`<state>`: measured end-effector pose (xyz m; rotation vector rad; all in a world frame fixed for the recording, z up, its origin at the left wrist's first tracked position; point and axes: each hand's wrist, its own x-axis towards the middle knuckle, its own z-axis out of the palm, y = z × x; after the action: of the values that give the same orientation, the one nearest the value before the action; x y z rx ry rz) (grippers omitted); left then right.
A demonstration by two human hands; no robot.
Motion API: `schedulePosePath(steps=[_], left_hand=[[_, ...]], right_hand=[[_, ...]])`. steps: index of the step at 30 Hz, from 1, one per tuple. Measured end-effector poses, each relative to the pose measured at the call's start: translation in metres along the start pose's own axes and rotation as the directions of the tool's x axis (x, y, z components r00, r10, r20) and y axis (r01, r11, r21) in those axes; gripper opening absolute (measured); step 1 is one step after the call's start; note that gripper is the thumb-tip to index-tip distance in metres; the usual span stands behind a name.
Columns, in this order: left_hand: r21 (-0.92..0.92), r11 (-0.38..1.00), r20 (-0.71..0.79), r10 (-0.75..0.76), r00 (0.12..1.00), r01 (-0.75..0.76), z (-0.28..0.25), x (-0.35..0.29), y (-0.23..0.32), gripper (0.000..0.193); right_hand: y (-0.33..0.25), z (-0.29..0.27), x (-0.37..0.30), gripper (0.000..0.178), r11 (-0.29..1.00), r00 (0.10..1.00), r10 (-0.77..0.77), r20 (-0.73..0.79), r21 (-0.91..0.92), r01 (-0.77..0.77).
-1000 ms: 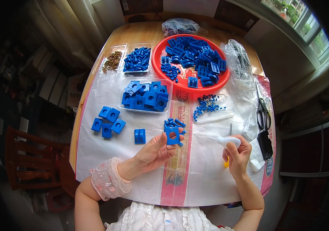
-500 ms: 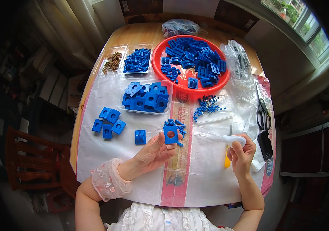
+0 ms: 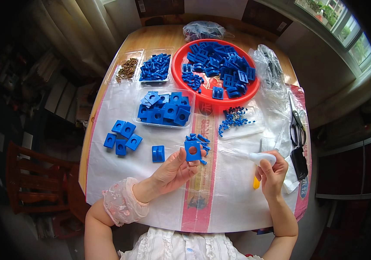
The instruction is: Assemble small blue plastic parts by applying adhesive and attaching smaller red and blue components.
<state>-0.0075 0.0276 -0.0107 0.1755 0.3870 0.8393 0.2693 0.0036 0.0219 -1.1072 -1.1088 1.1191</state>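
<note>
My left hand (image 3: 173,171) pinches a square blue plastic plate (image 3: 193,150) with a round hole, held up toward me. Closed around a white rounded object (image 3: 263,158) is my right hand (image 3: 273,174); the object tapers to the left, and I cannot make out its exact kind. Partly hidden under that hand lies a screwdriver with a yellow handle (image 3: 256,182). Small blue plastic pins (image 3: 203,141) lie just behind the plate. Left of my left hand stands a blue block with a groove (image 3: 158,154), and further left lie several holed blue plates (image 3: 128,130).
A red basin (image 3: 177,84) holds many blue parts. Clear trays hold blue plates (image 3: 170,111), blue pins (image 3: 155,67) and brass-coloured screws (image 3: 127,69). Tiny blue and white pieces (image 3: 235,120) lie in front of the basin. Black scissors (image 3: 297,130) and a black object (image 3: 299,163) lie at right.
The white object in my right hand has shifted and tilted slightly. My left hand with the blue plate stays in nearly the same place.
</note>
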Motion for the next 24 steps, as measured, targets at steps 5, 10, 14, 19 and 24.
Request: schedulePosePath(steps=[5, 10, 14, 19, 24], left_hand=[[0.006, 1.000, -0.003, 0.001, 1.000, -0.001, 0.0002, -0.0002, 0.0002, 0.054], [-0.003, 1.000, -0.004, -0.002, 1.000, 0.002, 0.0012, -0.0002, 0.0005, 0.053], [-0.009, 1.000, 0.002, -0.001, 1.000, 0.001, 0.0011, -0.0001, 0.0006, 0.052], [-0.022, 1.000, 0.006, -0.004, 1.000, 0.004, 0.0010, -0.0003, 0.0008, 0.052], [-0.015, 1.000, -0.004, -0.005, 1.000, 0.005, 0.0013, -0.0002, 0.0008, 0.053]], right_hand=[[-0.0013, 0.0005, 0.0001, 0.021, 1.000, 1.000, 0.013, 0.005, 0.004, -0.013], [0.0002, 0.0005, 0.0002, 0.021, 1.000, 1.000, -0.006, -0.003, -0.013, 0.006], [-0.0008, -0.0002, 0.0000, 0.020, 1.000, 1.000, 0.006, 0.000, -0.005, -0.006], [-0.0015, -0.0020, 0.0000, 0.017, 1.000, 1.000, 0.019, 0.012, 0.000, -0.019], [-0.0014, 0.0015, -0.0005, 0.021, 1.000, 1.000, 0.014, -0.013, -0.021, -0.014]])
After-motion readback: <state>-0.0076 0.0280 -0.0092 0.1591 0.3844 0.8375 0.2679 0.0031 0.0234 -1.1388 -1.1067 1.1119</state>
